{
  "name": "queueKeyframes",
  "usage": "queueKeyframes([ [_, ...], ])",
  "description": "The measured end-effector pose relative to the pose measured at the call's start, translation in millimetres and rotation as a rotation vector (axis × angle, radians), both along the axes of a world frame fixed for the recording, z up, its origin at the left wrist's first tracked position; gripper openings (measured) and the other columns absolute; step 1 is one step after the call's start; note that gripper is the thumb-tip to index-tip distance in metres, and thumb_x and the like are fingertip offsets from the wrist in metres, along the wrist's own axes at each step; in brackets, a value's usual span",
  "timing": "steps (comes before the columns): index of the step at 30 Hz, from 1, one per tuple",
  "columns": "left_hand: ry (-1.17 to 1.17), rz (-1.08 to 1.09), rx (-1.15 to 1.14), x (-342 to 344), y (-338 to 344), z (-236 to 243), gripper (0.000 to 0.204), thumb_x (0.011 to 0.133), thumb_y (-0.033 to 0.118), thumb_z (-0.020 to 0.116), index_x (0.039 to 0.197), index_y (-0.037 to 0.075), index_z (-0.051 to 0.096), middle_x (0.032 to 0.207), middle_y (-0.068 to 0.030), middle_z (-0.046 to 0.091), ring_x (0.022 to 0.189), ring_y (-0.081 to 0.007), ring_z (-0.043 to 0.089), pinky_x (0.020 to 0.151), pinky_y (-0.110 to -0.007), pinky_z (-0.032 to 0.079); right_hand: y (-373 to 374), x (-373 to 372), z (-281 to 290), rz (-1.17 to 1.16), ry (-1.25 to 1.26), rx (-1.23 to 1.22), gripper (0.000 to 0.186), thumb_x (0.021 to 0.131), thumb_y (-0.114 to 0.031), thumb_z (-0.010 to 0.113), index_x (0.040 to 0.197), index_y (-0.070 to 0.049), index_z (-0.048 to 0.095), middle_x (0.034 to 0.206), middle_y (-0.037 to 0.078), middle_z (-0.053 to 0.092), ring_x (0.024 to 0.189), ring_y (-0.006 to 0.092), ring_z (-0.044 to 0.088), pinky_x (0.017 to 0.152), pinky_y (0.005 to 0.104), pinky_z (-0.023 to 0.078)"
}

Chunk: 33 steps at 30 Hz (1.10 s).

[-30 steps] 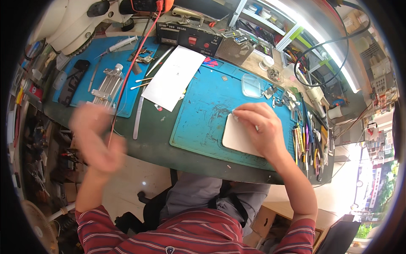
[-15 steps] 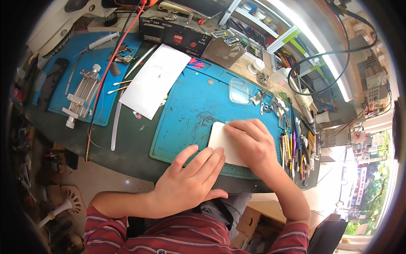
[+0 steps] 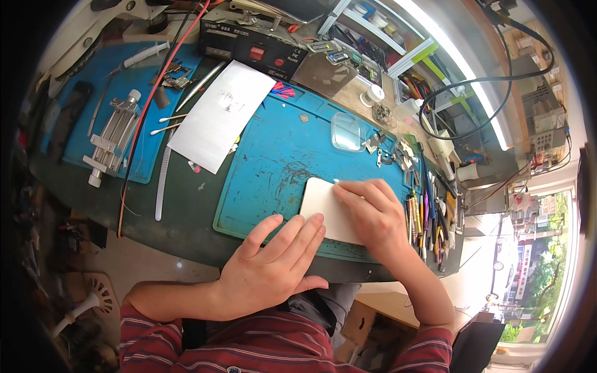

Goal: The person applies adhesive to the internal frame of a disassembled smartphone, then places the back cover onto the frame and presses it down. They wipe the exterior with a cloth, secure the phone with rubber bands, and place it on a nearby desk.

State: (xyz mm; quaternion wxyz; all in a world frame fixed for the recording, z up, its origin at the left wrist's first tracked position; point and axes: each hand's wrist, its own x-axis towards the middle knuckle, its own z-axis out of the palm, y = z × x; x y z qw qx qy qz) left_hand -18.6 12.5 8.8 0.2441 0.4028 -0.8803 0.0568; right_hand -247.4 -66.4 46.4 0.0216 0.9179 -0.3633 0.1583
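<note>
The white slab (image 3: 320,199) lies by the blue mat's (image 3: 261,165) near edge, right of centre, a rounded corner toward the far-left corner; its long axis seems to follow the near edge, but the right end is hidden. The left hand (image 3: 267,264), fingers loosely spread, grips nothing, fingertips touching the slab; the right hand (image 3: 376,214) pinches a mostly covered white scrap (image 3: 336,182).

The panel (image 3: 318,198) lies on the mat (image 3: 255,193) before the tub (image 3: 348,132), right of the paper (image 3: 217,124).
</note>
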Motion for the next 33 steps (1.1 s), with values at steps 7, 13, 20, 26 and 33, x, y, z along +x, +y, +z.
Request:
queueKeyframes([
  [7, 0.340, -0.078, 0.262, 5.4, -8.2, 7.5, 0.054, 0.090, 0.034, 0.068, 0.135, 0.006, 0.059, 0.132, -0.0081, 0.062, 0.120, -0.0244, 0.052, 0.109, -0.046, 0.031, -1.5, 29.1, -2.1, 0.006, -0.075, -0.003, 0.041, 0.071, -0.005, 0.065, 0.112, 0.001, 0.069, 0.119, 0.010, 0.067, 0.096, 0.0257, 0.063, 0.085, 0.0352, 0.054],
  [13, 0.416, 0.031, 0.282, 21.8, -23.0, 14.0, 0.070, 0.086, 0.005, 0.066, 0.148, -0.001, 0.036, 0.130, -0.0094, 0.066, 0.118, -0.0287, 0.052, 0.108, -0.047, 0.030, 9.6, 10.8, 1.2, 0.106, -0.014, -0.004, 0.044, 0.072, -0.006, 0.064, 0.115, -0.001, 0.070, 0.119, 0.009, 0.068, 0.092, 0.0244, 0.063, 0.084, 0.0347, 0.055],
  [20, 0.413, 0.029, 0.212, 30.5, -43.5, 22.8, 0.064, 0.087, -0.007, 0.052, 0.149, 0.001, 0.039, 0.130, -0.0063, 0.067, 0.118, -0.0280, 0.052, 0.108, -0.046, 0.030, 24.4, 21.2, 2.7, 0.215, -0.052, 0.023, 0.047, 0.068, -0.005, 0.066, 0.114, -0.003, 0.070, 0.117, 0.005, 0.069, 0.092, 0.0236, 0.064, 0.084, 0.0342, 0.055],
  [26, 0.389, -0.181, 0.295, 31.5, -68.4, 19.0, 0.072, 0.080, -0.012, 0.046, 0.150, 0.003, 0.041, 0.131, -0.0049, 0.068, 0.118, -0.0283, 0.052, 0.109, -0.043, 0.031, 11.5, 31.2, -2.5, 0.223, -0.116, 0.061, 0.043, 0.069, -0.007, 0.067, 0.111, -0.001, 0.070, 0.116, 0.006, 0.068, 0.095, 0.0241, 0.064, 0.083, 0.0345, 0.055],
  [33, 0.298, -0.300, 0.319, 24.7, -70.8, 13.3, 0.070, 0.081, -0.007, 0.055, 0.149, 0.004, 0.045, 0.118, -0.0027, 0.073, 0.115, -0.0263, 0.055, 0.109, -0.040, 0.032, 38.8, 25.0, -3.0, 0.268, -0.073, -0.014, 0.042, 0.070, -0.009, 0.066, 0.111, 0.000, 0.071, 0.120, 0.005, 0.066, 0.095, 0.0202, 0.063, 0.082, 0.0349, 0.055],
])
